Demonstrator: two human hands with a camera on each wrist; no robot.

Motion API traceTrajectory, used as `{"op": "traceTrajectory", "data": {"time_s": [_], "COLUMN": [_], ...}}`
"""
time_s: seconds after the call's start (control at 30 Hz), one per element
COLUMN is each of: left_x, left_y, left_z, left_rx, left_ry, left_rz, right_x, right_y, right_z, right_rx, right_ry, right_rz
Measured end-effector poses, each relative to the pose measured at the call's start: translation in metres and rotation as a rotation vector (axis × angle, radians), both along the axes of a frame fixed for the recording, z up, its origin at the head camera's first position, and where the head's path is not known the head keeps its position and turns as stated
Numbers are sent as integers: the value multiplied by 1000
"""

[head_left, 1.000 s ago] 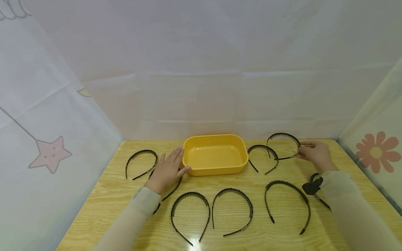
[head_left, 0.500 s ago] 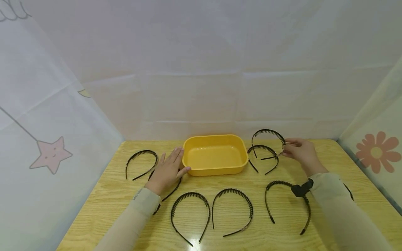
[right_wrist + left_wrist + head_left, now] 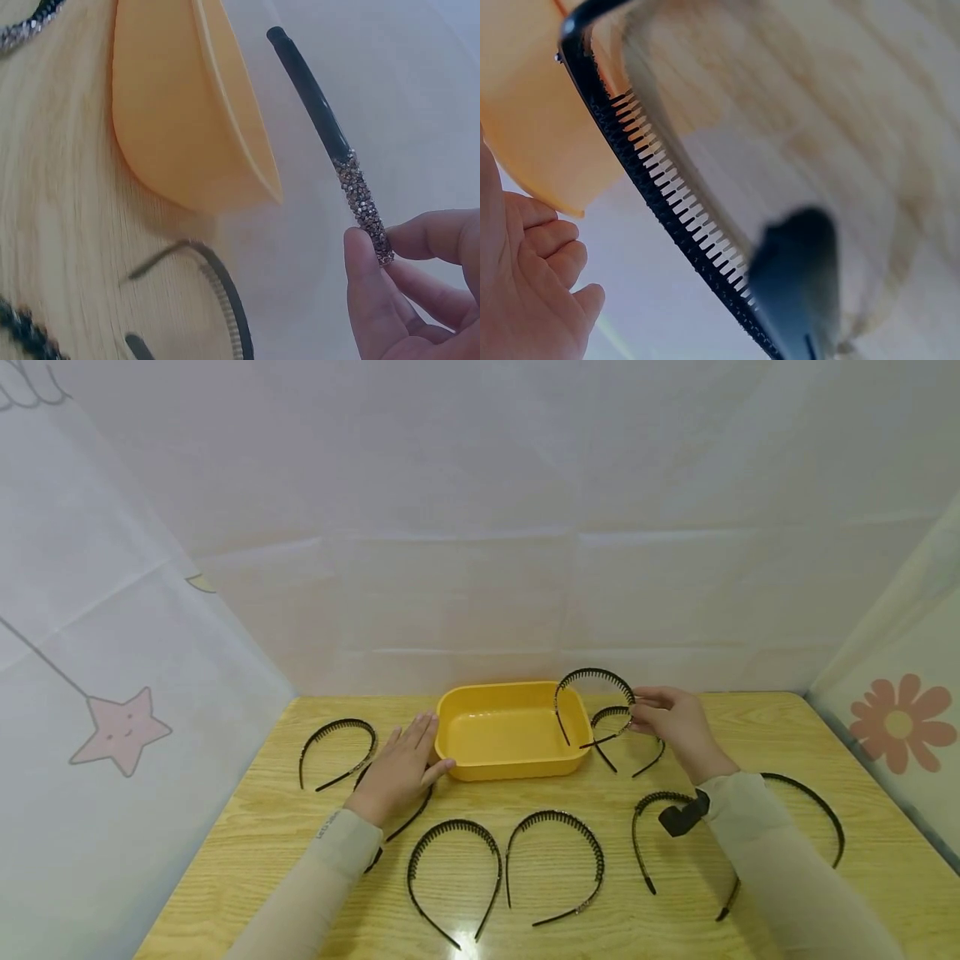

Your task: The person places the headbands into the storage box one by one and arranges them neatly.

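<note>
In the head view my right hand (image 3: 678,731) pinches a black toothed headband (image 3: 596,672) by one side, raised over the right end of the yellow basin (image 3: 480,770). The right wrist view shows thumb and fingers on a glittery stretch of that headband (image 3: 360,199), its plain black tip pointing away. My left hand (image 3: 397,774) lies with straight fingers against the basin's left side. Beneath that hand is another headband (image 3: 412,817), partly covered; its comb teeth show large in the left wrist view.
More headbands lie on the wooden table (image 3: 285,860): one at far left (image 3: 337,724), two in front (image 3: 456,823) of the basin, one right beside it (image 3: 651,764), and others at right (image 3: 813,797) partly under my right sleeve. A white cloth wall (image 3: 480,593) rises behind.
My right hand has carried the headband leftward from the table's back right to over the basin's right end. The left hand and the basin have stayed in place.
</note>
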State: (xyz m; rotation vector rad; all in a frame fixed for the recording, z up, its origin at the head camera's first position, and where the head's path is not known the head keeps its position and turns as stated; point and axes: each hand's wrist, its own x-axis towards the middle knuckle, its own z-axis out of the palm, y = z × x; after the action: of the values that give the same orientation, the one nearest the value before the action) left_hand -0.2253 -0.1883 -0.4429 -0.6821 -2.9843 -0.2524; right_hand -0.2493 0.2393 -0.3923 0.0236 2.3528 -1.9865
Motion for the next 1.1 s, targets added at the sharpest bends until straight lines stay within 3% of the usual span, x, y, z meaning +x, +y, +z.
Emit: {"op": "traceTrajectory", "data": {"time_s": [0.4,0.77,1.1], "left_x": [0,0,0], "left_y": [-3,-2,3], "left_z": [-3,-1,0], "left_rx": [1,-20,-18], "left_ry": [3,17,16], "left_rz": [-4,-1,-10], "right_x": [-6,-12,-16], "right_y": [-49,-91,-119], "right_z": [-3,-14,-23], "right_rx": [-30,-131,-92], "right_ry": [-27,-27,-28], "right_rz": [7,-4,-36]}}
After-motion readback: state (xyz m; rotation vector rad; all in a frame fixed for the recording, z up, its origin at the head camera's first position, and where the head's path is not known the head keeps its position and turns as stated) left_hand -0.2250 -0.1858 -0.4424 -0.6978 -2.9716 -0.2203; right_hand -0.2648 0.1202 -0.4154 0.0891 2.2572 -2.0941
